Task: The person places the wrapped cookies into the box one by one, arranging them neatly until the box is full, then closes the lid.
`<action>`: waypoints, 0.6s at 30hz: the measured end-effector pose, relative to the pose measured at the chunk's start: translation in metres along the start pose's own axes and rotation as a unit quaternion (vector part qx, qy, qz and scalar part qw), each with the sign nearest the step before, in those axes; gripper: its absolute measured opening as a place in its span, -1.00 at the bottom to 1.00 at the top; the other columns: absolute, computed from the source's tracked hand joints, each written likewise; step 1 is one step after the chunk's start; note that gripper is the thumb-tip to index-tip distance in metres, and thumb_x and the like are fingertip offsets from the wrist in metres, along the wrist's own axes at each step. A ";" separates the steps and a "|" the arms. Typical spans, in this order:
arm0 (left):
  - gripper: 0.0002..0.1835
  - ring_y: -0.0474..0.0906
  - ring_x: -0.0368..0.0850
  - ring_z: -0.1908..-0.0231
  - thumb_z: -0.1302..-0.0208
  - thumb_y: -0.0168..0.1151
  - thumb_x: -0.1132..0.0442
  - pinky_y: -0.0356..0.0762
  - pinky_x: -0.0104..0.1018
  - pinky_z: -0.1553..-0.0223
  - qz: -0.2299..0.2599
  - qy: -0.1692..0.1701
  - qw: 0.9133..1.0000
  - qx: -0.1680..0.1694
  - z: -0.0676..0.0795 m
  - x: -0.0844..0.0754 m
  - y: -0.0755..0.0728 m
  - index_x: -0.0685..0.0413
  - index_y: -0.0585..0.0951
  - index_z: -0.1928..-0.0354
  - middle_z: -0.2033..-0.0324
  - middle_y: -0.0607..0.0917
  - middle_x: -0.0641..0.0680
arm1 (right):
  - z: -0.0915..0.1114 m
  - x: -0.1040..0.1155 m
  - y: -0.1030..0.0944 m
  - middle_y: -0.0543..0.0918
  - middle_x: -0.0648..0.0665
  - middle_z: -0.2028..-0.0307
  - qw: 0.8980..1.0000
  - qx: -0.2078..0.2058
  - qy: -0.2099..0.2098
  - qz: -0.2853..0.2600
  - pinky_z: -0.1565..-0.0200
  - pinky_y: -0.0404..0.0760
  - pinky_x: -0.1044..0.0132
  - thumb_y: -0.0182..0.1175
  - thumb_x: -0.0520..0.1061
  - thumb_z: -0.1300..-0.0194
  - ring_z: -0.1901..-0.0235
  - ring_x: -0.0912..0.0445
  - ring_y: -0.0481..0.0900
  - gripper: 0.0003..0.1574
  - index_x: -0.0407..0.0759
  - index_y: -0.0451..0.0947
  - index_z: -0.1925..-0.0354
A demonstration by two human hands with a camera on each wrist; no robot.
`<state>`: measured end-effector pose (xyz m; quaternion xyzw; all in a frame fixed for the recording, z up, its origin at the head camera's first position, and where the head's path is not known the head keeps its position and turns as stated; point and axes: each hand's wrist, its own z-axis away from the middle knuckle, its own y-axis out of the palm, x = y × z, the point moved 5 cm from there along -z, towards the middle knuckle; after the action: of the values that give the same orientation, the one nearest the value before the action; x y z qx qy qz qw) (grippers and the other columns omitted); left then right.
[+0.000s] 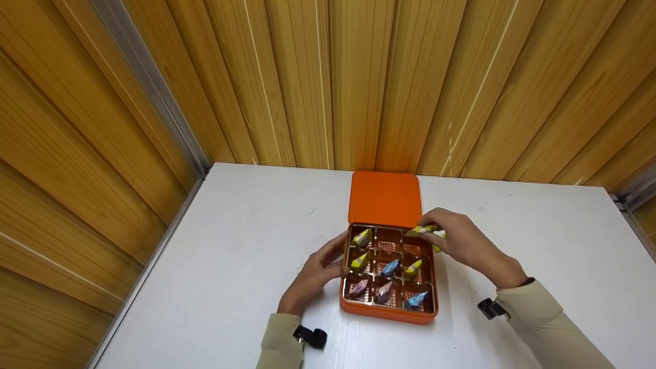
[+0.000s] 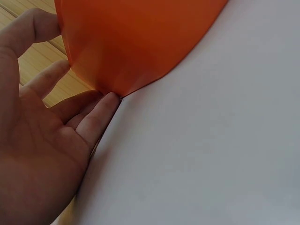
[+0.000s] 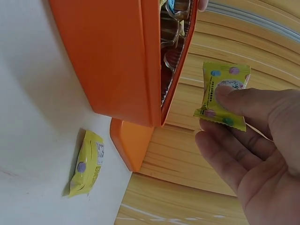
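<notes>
An orange box (image 1: 388,312) with a brown divided insert (image 1: 389,243) sits on the table. Small wrapped packets lie in most compartments: yellow, blue (image 1: 390,267) and pink (image 1: 384,291). The back middle compartment holds no packet. My left hand (image 1: 316,274) rests against the box's left side, its thumb at the rim; the left wrist view shows fingers (image 2: 96,119) touching the outer wall. My right hand (image 1: 461,238) pinches a yellow packet (image 3: 222,93) between thumb and fingers, over the back right corner. Another yellow packet (image 3: 87,163) lies on the table beside the box.
An orange lid (image 1: 385,197) lies flat behind the box, close to the wood-panelled wall (image 1: 359,92). White tabletop (image 1: 246,241) extends to both sides. A metal strip (image 1: 154,241) runs along the table's left edge.
</notes>
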<state>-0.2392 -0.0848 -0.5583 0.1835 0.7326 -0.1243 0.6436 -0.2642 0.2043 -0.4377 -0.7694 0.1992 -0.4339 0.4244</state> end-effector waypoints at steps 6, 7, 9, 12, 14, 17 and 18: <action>-0.12 0.29 0.02 -0.52 -0.34 0.32 0.43 0.35 -0.15 -0.48 -0.006 0.002 1.000 0.005 0.000 -0.001 0.000 -0.09 0.26 -0.67 -0.56 0.36 0.05 | -0.011 0.006 0.004 0.73 -0.08 0.15 1.000 0.015 -0.027 0.005 0.07 0.79 0.01 0.45 -0.38 -0.30 0.14 -0.02 0.75 -0.74 -0.20 0.69 0.08; -0.12 0.29 0.02 -0.52 -0.34 0.32 0.42 0.35 -0.15 -0.49 -0.009 0.002 1.000 0.005 0.000 0.000 0.000 -0.10 0.26 -0.67 -0.56 0.35 0.04 | -0.013 0.007 0.005 0.73 -0.08 0.15 0.999 0.019 -0.031 0.004 0.07 0.79 0.01 0.45 -0.37 -0.31 0.13 -0.02 0.75 -0.75 -0.20 0.69 0.07; -0.12 0.29 0.01 -0.52 -0.34 0.32 0.42 0.35 -0.14 -0.49 -0.009 0.001 1.000 0.005 0.000 0.000 0.000 -0.11 0.26 -0.67 -0.56 0.35 0.03 | -0.017 0.010 0.007 0.73 -0.09 0.15 0.999 0.027 -0.038 0.004 0.08 0.79 0.01 0.44 -0.37 -0.32 0.13 -0.03 0.75 -0.75 -0.21 0.69 0.07; -0.12 0.29 0.00 -0.52 -0.35 0.35 0.39 0.35 -0.14 -0.48 -0.006 -0.003 1.000 0.002 0.000 0.001 0.000 -0.14 0.28 -0.66 -0.56 0.36 0.03 | -0.021 0.013 0.009 0.74 -0.11 0.13 0.998 0.040 -0.045 0.004 0.07 0.79 -0.01 0.42 -0.38 -0.33 0.12 -0.05 0.74 -0.76 -0.22 0.69 0.05; -0.13 0.30 0.00 -0.51 -0.34 0.37 0.38 0.36 -0.14 -0.48 -0.006 -0.006 1.000 -0.001 0.000 0.001 0.000 -0.16 0.30 -0.65 -0.55 0.38 0.02 | -0.023 0.015 0.010 0.74 -0.12 0.13 0.998 0.048 -0.049 0.004 0.07 0.79 -0.01 0.42 -0.39 -0.33 0.12 -0.06 0.73 -0.75 -0.22 0.69 0.05; -0.13 0.30 0.00 -0.51 -0.34 0.38 0.37 0.36 -0.15 -0.48 -0.008 -0.008 1.000 -0.003 0.001 0.001 -0.001 -0.16 0.31 -0.65 -0.55 0.38 0.02 | -0.027 0.018 0.013 0.74 -0.12 0.13 0.996 0.061 -0.059 0.007 0.07 0.78 0.00 0.42 -0.40 -0.32 0.11 -0.07 0.73 -0.74 -0.23 0.69 0.05; -0.13 0.30 0.00 -0.51 -0.34 0.38 0.38 0.36 -0.15 -0.48 -0.008 -0.007 1.000 -0.003 0.001 0.001 -0.001 -0.16 0.30 -0.65 -0.55 0.38 0.03 | -0.028 0.020 0.014 0.74 -0.12 0.13 0.996 0.065 -0.062 0.008 0.07 0.78 0.00 0.42 -0.40 -0.32 0.12 -0.07 0.73 -0.74 -0.23 0.69 0.06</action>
<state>-0.2386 -0.0860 -0.5597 0.1749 0.7298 -0.1288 0.6483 -0.2758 0.1701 -0.4322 -0.7638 0.1498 -0.3940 0.4888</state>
